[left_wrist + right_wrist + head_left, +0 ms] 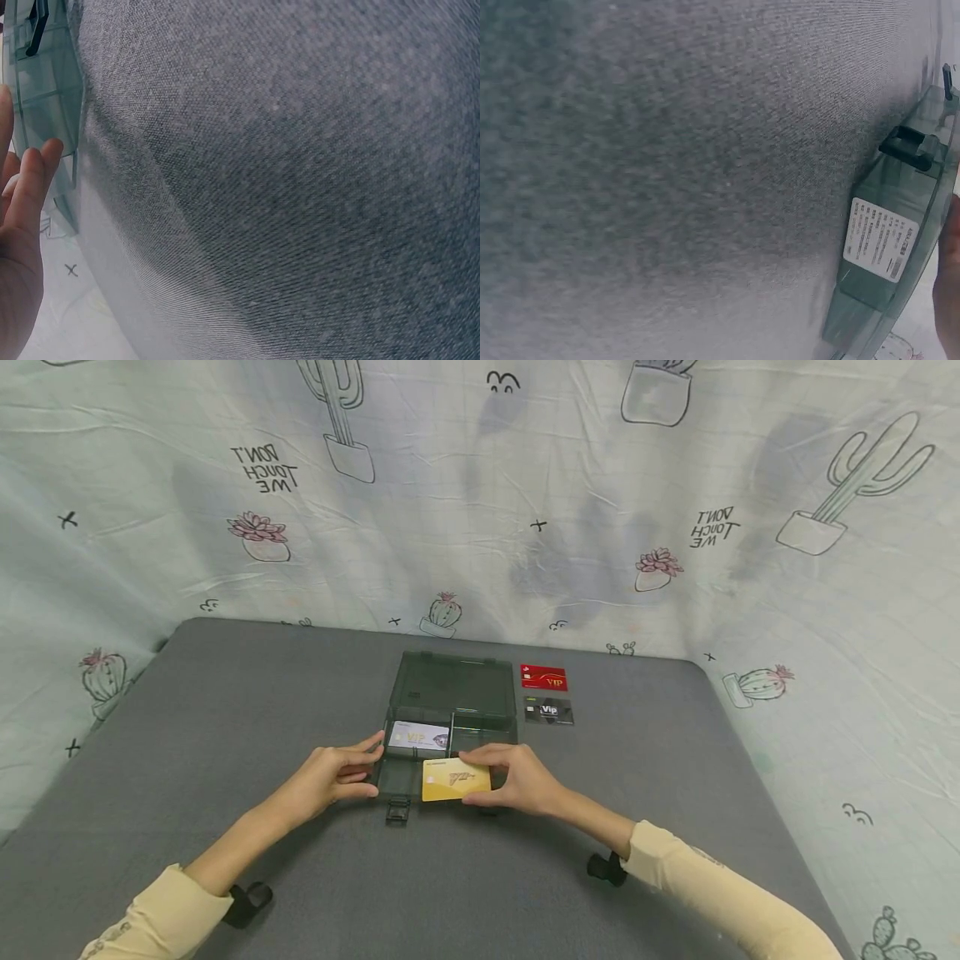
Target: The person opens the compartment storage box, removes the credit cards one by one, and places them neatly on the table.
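Note:
A translucent dark green compartment box [399, 777] lies on the table with its lid [455, 685] folded back. In its rear left compartment is a white VIP card [418, 736]. My right hand [521, 779] pinches a gold card [454, 778] by its right end, thumb below and fingers above, over the box's front part. At the box's left side, my left hand [333, 774] rests its fingertips right at the wall, fingers extended. The left wrist view shows those fingers [30, 180] beside the box. Only the edge of my right hand [949, 277] shows in the right wrist view.
To the right of the lid, a red VIP card [544, 677] and a black Vip card [548, 710] lie on the grey table [637, 760]. Latches [397, 812] stick out at the box's front. A white label [881, 240] is on the box. Behind hangs a cactus-print curtain [480, 510].

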`<state>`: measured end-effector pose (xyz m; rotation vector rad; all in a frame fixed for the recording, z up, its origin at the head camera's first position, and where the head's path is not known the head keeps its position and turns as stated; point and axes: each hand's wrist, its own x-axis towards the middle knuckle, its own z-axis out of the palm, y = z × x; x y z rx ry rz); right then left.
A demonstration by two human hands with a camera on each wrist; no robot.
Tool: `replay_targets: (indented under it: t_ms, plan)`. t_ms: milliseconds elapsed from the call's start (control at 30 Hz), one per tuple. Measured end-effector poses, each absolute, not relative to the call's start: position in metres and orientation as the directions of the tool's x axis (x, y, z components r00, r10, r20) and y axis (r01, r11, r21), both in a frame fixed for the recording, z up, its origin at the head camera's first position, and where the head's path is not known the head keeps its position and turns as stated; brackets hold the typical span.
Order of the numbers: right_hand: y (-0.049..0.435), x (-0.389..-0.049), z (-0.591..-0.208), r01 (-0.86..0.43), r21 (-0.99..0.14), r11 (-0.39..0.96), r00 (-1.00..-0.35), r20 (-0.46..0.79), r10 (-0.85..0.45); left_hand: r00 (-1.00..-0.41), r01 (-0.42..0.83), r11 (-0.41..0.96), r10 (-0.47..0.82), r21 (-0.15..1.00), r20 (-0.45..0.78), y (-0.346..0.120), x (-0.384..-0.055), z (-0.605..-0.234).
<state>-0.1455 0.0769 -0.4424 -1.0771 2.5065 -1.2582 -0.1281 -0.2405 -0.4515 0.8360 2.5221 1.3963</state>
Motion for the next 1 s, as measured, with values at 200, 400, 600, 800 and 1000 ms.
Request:
replay_targets:
  t_ms: [200, 400, 600, 800, 1000]
  plan:
    - [0.085, -0.143, -0.442, -0.554, -0.745, 0.372, -0.720, 0.204, -0.663, -0.836, 0.407, 0.421, 0.530, 0.811, 0.143, -0.240, -0.128, -0.452]
    - [0.094, -0.139, -0.444, -0.536, -0.763, 0.361, -0.723, 0.195, -0.663, -0.837, 0.403, 0.425, 0.529, 0.811, 0.139, -0.240, -0.127, -0.452]
    - [0.097, -0.128, -0.428, -0.548, -0.763, 0.344, -0.719, 0.219, -0.660, -0.839, 0.400, 0.425, 0.527, 0.812, 0.137, -0.240, -0.127, -0.452]
    - [0.102, -0.118, -0.412, -0.520, -0.794, 0.314, -0.725, 0.215, -0.655, -0.838, 0.395, 0.417, 0.528, 0.819, 0.136, -0.239, -0.127, -0.453]
    - [0.108, -0.115, -0.414, -0.506, -0.815, 0.282, -0.733, 0.233, -0.639, -0.835, 0.405, 0.418, 0.532, 0.813, 0.142, -0.240, -0.127, -0.452]
